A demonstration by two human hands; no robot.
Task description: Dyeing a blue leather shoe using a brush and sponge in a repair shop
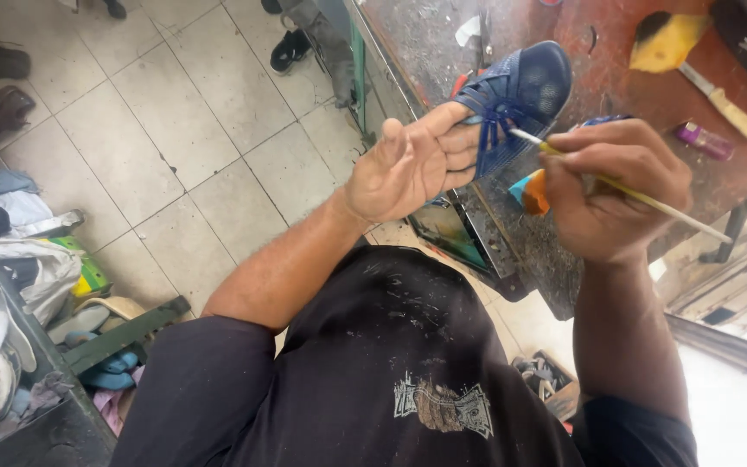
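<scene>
Your left hand [412,164] grips 1 blue shoe [516,99] steady, while your right hand [611,186] pinches 1 brush [624,190], seemingly for painting.

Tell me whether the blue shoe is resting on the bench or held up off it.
Held up. The left hand grips the blue shoe above the worn bench, while the right hand points a thin stick at its laces.
</scene>
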